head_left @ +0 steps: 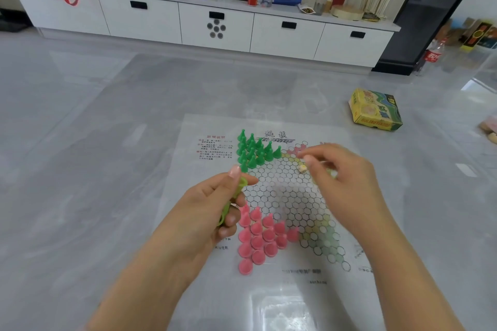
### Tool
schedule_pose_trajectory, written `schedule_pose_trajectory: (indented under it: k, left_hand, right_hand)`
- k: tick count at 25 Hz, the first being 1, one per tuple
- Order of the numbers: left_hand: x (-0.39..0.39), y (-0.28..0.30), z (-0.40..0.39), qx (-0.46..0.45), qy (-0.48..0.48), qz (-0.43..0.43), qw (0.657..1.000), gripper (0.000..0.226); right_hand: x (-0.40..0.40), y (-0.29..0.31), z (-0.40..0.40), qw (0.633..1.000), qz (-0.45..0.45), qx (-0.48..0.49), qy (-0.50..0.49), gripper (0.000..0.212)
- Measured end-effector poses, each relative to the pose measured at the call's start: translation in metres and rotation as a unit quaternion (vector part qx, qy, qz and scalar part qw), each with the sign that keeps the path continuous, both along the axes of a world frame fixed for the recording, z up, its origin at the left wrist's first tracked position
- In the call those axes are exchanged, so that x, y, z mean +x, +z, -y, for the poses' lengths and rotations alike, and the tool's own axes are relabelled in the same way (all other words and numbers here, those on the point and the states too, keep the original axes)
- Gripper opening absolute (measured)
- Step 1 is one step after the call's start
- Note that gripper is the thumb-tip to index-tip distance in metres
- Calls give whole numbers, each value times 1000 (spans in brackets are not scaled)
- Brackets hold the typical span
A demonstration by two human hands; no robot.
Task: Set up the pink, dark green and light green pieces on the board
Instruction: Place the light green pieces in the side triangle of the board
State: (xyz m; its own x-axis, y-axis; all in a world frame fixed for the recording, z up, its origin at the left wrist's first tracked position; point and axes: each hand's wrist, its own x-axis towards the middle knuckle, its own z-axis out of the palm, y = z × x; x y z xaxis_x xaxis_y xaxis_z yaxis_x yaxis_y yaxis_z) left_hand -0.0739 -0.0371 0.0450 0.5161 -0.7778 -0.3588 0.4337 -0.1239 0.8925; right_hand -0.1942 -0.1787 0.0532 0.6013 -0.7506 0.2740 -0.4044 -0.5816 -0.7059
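A thin, glossy plastic board sheet printed with a star of small hexagonal cells and red and black text lies flat on a polished grey marbled floor. The playing pieces are small moulded plastic cones with flared bases. The dark green pieces stand upright, packed into the far left point of the star. The pink pieces stand just as tightly in the near left point, some of them hidden behind the left hand.

The left hand hovers over the left edge of the sheet, between the two filled points, curled closed around a bunch of light green pieces that show between thumb and fingers. The right hand hangs over the right side of the star, thumb and forefinger pinched together; the blur keeps me from telling whether they hold anything, though a trace of light green shows under the palm. A small pale cube, seemingly a die, lies on the cells just left of that hand.

A yellow and green cardboard box sits on the floor beyond the sheet to the right, its contents not visible
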Motion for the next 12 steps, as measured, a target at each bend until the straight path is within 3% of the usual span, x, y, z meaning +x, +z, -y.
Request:
schedule_pose_trajectory:
  k: [4,12]
  left_hand:
    - [-2,-1,2,-20,-22,5,1000,31]
    - [-2,0,3,-20,13,20,1000,19]
  right_hand:
    - [13,6,-38,975,23,98,196,21]
    - [17,5,-48,963,28,176,202,20]
